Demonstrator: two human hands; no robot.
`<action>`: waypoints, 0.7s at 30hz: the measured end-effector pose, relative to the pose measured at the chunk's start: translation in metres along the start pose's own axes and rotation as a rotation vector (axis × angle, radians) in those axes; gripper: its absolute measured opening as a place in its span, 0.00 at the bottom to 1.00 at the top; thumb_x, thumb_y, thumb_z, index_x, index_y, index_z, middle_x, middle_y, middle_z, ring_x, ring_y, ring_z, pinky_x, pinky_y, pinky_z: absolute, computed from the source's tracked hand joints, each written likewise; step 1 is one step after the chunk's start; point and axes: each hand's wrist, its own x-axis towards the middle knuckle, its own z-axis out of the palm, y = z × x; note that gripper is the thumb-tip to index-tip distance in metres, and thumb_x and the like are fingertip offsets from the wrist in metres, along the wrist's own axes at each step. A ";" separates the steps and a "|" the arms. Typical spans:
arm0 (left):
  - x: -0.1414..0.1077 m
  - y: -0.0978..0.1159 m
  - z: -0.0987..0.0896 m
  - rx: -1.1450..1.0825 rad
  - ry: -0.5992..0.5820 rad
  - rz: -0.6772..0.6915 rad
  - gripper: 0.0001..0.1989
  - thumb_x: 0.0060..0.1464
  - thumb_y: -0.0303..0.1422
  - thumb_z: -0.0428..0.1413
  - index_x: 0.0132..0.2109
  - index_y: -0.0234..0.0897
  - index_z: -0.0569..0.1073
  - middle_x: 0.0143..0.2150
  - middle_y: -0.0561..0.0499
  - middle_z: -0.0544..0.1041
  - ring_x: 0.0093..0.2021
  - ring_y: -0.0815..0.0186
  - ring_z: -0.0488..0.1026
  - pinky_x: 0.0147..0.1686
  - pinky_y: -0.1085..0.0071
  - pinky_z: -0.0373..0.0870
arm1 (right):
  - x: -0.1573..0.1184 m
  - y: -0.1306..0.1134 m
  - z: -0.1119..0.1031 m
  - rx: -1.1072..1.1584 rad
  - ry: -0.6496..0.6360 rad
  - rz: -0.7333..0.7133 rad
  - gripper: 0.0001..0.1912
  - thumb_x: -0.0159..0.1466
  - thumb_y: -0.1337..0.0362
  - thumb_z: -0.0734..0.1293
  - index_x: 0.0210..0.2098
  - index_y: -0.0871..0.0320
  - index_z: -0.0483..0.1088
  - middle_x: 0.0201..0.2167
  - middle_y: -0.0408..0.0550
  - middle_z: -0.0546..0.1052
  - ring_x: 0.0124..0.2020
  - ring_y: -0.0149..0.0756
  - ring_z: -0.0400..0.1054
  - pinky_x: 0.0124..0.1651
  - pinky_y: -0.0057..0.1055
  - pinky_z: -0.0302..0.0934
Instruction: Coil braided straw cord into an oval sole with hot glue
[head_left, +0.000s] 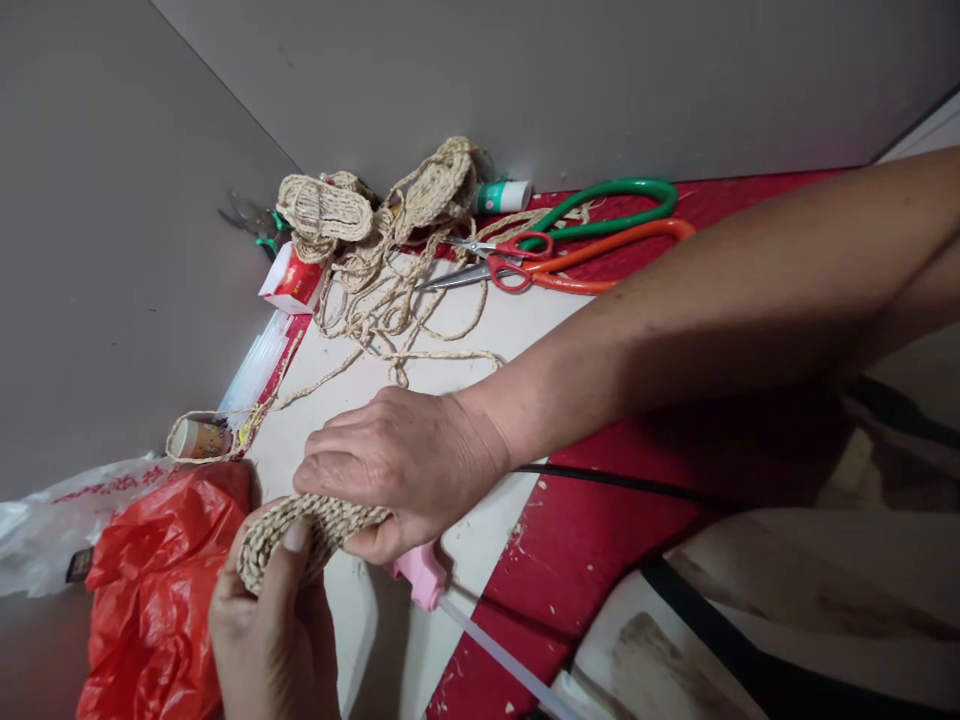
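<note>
An oval flat coil of braided straw cord (326, 525) is held between both hands. My left hand (274, 640) grips its left end, thumb pressed on the top and fingers behind. My right hand (409, 455) is closed over the other end, back upward, hiding part of the coil. Just below my right hand lies a pink glue gun (422, 575), partly covered, with a translucent glue stick (502, 650) protruding from it. Loose straw cord (375, 320) tangles across the white board behind my hands.
Bundles of straw cord (326, 210), green-and-orange-handled scissors (630, 190), small red-handled scissors (511, 275) and a red-and-white box (294, 280) lie along the grey wall. Pliers (251, 215) rest in the corner. A red plastic bag (165, 600), paper cup (201, 440) and clear sticks (255, 365) are at left.
</note>
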 end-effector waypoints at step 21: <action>-0.003 -0.009 0.009 -0.026 -0.065 0.036 0.04 0.49 0.30 0.61 0.34 0.35 0.76 0.31 0.51 0.76 0.32 0.68 0.72 0.34 0.74 0.71 | -0.005 0.001 0.006 0.019 -0.013 -0.011 0.15 0.64 0.62 0.61 0.46 0.65 0.65 0.40 0.50 0.72 0.40 0.35 0.64 0.33 0.32 0.54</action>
